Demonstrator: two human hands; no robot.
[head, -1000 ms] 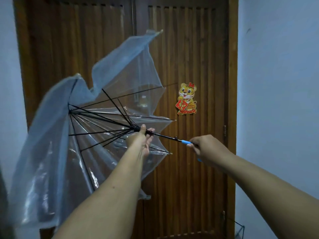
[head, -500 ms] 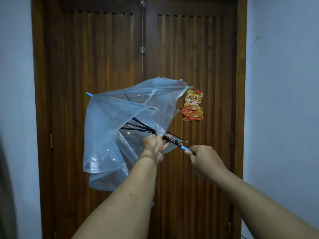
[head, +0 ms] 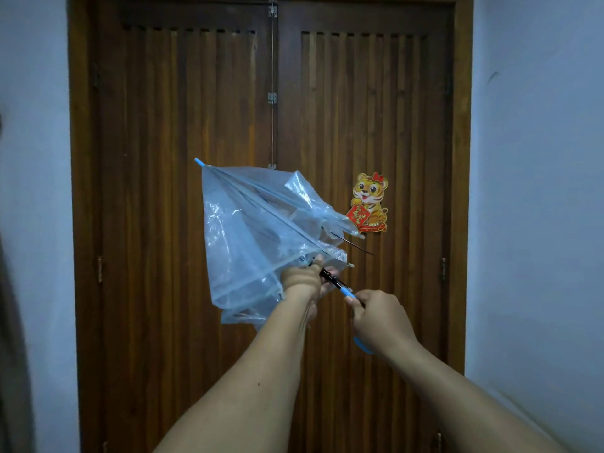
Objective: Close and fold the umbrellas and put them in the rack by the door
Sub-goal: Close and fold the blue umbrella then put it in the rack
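I hold a clear plastic umbrella [head: 258, 237] out in front of me, up at chest height before a dark wooden double door [head: 183, 223]. Its canopy is mostly collapsed, the see-through panels bunched and hanging loose to the left, with the blue tip [head: 198, 162] pointing up and left. One thin black rib [head: 351, 242] sticks out to the right from under the plastic.

My left hand [head: 302, 282] is clenched around the black shaft just where the canopy gathers, fingers wrapped on it with the plastic brushing my knuckles. My right hand [head: 380, 317] grips the blue handle [head: 362, 344]; a short piece of blue shows above my fist and the curved end pokes out below it. The bare black shaft [head: 331, 278] runs between my two hands, tilted down to the right.

On the right door leaf, just beside the umbrella's edge, is a cartoon tiger sticker [head: 370, 202]. Pale bluish walls [head: 536, 191] flank the door on both sides.
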